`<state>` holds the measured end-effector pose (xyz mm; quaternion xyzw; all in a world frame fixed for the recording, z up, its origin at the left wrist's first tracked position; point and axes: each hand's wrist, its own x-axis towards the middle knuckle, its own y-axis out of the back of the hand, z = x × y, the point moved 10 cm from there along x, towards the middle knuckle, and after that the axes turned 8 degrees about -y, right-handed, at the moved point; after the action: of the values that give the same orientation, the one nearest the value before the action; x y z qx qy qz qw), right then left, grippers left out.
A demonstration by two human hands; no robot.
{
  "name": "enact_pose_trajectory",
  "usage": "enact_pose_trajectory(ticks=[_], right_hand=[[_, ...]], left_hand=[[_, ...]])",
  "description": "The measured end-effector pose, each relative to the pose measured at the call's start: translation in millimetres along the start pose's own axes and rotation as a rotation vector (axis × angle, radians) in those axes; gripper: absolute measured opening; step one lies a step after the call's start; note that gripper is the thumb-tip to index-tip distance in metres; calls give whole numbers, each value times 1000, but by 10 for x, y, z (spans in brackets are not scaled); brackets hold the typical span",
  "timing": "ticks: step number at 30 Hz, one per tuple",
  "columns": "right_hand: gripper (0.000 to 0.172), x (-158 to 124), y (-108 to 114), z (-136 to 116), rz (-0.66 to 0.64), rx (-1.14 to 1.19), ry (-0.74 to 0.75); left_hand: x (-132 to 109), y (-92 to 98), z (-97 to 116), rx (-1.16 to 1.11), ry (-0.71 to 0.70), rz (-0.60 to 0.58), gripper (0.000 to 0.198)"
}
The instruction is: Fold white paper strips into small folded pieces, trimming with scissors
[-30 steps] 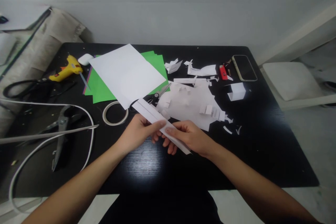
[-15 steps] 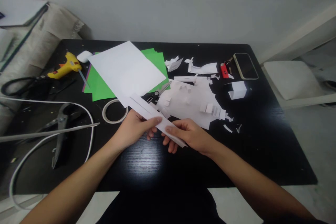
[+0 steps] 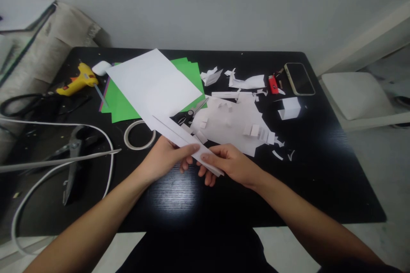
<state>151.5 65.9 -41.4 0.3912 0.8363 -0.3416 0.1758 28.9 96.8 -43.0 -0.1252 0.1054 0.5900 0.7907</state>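
Note:
Both hands pinch a long folded strip of white paper [image 3: 179, 135], held slantwise above the front of the black table [image 3: 275, 196]. My left hand [image 3: 168, 157] grips it near the middle, thumb on top and fingers curled beneath. Close beside it, my right hand [image 3: 229, 163] holds the lower right end the same way. The strip's upper left end overlaps the corner of a large white sheet [image 3: 156, 83], which lies on green sheets [image 3: 124, 106]. Just behind the strip are scissors [image 3: 191, 113] and a cut white paper [image 3: 221, 128] with small folded pieces on it.
To the left lie a yellow glue gun [image 3: 80, 81], a roll of tape [image 3: 127, 140], large dark-handled shears [image 3: 75, 149] and a looping white cable [image 3: 110, 170]. Paper scraps [image 3: 246, 82], a red lighter [image 3: 273, 85], a phone [image 3: 300, 79] and a white paper box [image 3: 290, 108] sit toward the right.
The paper strip has turned slightly and slid up and to the left in my fingers. Both hands stay almost in place, still gripping it.

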Motion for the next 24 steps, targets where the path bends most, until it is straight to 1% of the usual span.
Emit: enact_pose_trajectory(ticks=[6,8,13,19,24], right_hand=[[36,2,27,-13,19,-11,0],[37,5,33,-8,27,-14,5],[35,6,54,-7,61,-28,45],[35,18,62,-13,74,-58,65],[33,14,87,-15,105,-79,50]], left_hand=[[45,88,13,-17,-23,39,26],[41,60,4,-32,-23,34,26],[4,-115,-18,-15,-5,-63,29],[8,-134,12,-2,-20,-88,25],[6,-121,31,4,-21,-82,23]])
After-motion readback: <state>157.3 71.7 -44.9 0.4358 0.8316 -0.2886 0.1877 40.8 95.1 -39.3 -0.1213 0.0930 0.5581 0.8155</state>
